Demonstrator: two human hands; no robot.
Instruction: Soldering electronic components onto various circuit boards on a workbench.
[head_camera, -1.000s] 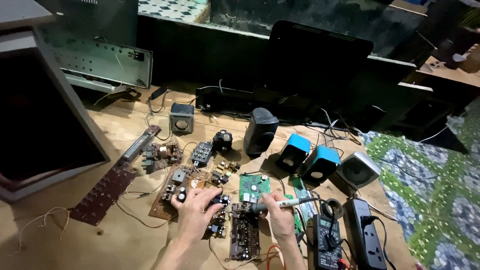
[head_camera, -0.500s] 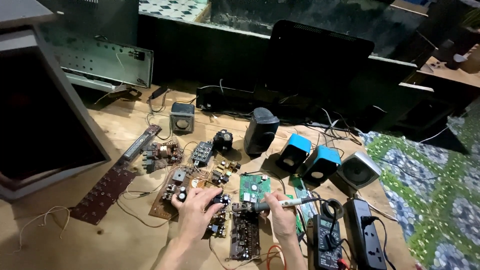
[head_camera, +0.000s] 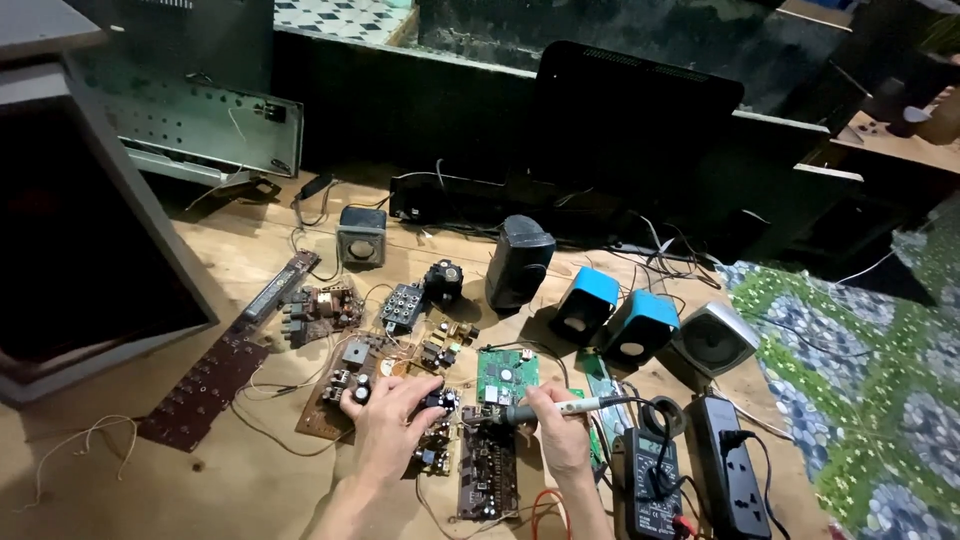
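Note:
My left hand rests flat on a brown circuit board at the near edge of the wooden table, fingers pressing a black component. My right hand grips a soldering iron with a pale handle, its tip pointing left at the small parts beside my left fingers. Below the tip lies a dark long circuit board. A green circuit board lies just beyond the iron.
A multimeter and black power strip lie right of my right hand. Two blue speakers, a grey speaker and a black speaker stand behind. A dark key strip lies at left, beside a large open cabinet.
Both hands stay in nearly the same place; the soldering iron tip has shifted slightly toward the parts under my left fingers.

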